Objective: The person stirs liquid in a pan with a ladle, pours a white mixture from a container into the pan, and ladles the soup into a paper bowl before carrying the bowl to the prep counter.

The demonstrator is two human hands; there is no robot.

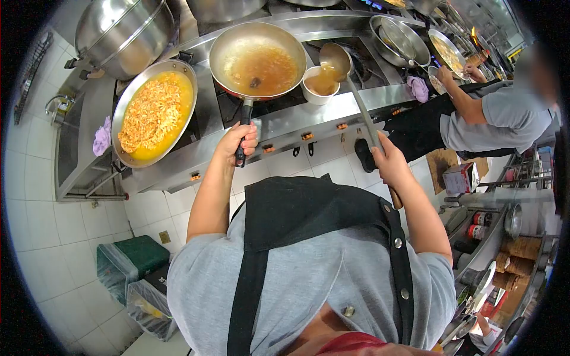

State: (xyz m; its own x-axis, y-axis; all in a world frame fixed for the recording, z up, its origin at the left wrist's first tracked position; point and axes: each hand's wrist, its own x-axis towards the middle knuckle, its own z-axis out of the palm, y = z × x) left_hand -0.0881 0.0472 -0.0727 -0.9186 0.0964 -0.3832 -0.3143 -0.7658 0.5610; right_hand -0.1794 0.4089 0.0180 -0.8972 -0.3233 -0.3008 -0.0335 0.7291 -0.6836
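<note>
My left hand [236, 142] is closed round the black handle of a frying pan [259, 41] on the stove. Thin brown liquid with a small dark lump lies in the pan. In my right hand [389, 159] is the long handle of a ladle [337, 58]. Its bowl, holding brownish liquid, is over a white tub [320, 95] of similar brown liquid on the stove's front ledge. To the left of the frying pan sits a wide metal pan [191, 77] filled with orange-yellow shredded food in yellow liquid.
A large domed steel pot [122, 35] stands at the back left. Purple cloths [102, 137] [418, 89] lie at the stove's edge. Metal bowls [404, 44] rest at the back right. A co-worker [493, 113] handles another pan at right. Bins [133, 261] stand on the floor at lower left.
</note>
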